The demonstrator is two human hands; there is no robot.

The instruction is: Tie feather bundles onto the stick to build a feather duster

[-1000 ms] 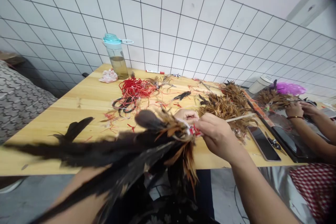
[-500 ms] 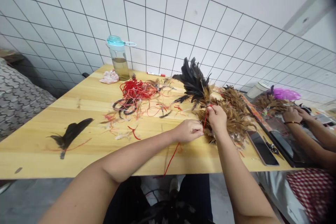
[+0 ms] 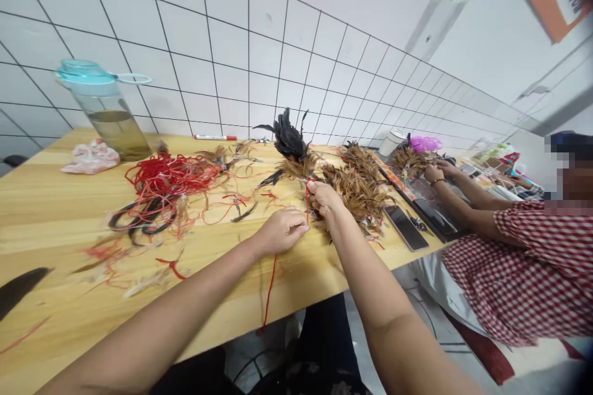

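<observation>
A bundle of black and brown feathers (image 3: 291, 147) stands on the wooden table (image 3: 50, 210), against a heap of brown feathers (image 3: 359, 192). My right hand (image 3: 324, 199) is closed at the bundle's base, pinching a red string (image 3: 271, 278) wound there. My left hand (image 3: 280, 231) sits just left of it, fingers curled on the same string, which hangs down over the table's front edge.
A tangle of red string (image 3: 173, 176) and black loops (image 3: 139, 222) lies at the left middle. A water bottle (image 3: 106, 114) and a pink cloth (image 3: 90, 157) stand at the back left. A phone (image 3: 405, 228) lies to the right. A person in a red checked shirt (image 3: 523, 265) works on feathers at the right.
The large dark feather bundle has gone from in front of me onto the feather heap. Both hands moved forward with the red string. The camera turned right and closer.
</observation>
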